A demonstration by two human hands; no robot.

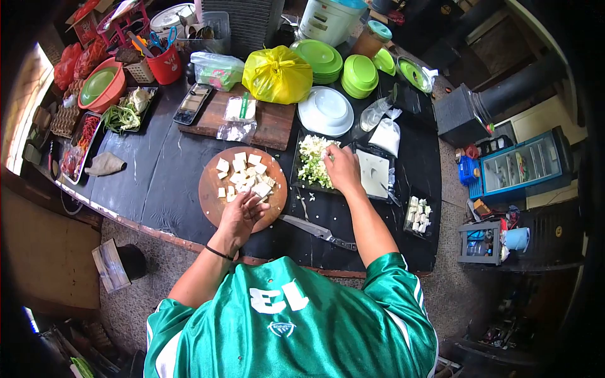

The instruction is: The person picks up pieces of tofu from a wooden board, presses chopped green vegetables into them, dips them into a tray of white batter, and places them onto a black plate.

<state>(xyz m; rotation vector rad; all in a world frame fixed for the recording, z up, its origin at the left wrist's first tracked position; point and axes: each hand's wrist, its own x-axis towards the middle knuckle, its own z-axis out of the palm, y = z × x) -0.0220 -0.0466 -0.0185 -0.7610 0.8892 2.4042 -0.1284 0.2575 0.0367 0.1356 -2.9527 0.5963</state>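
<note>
Knife (318,231) is lying nearest, beside the near edge of the desk (167,173), its blade pointing toward the round board (211,192). The left hand (241,215) is hovering at the board's near side, fingers spread apart and holding nothing that shows, just beside pale cubes (239,169). The right hand (344,169) is resting at the chopped greens (310,165) on a dark tray (295,179); its fingers are bending in close, but whether they are clamping any greens I cannot tell. The step seems to be handling the greens, the cubes already being cut. Lifting some would be calling for a light, gathered pinch, since loose bits could be spilling. A white slab (373,171) is lying right of the right hand, crowding that side. Farther off, a wooden block (277,130) is blocking the way beyond the board, with a yellow bag (277,75) and a white bowl (326,111) standing behind.
</note>
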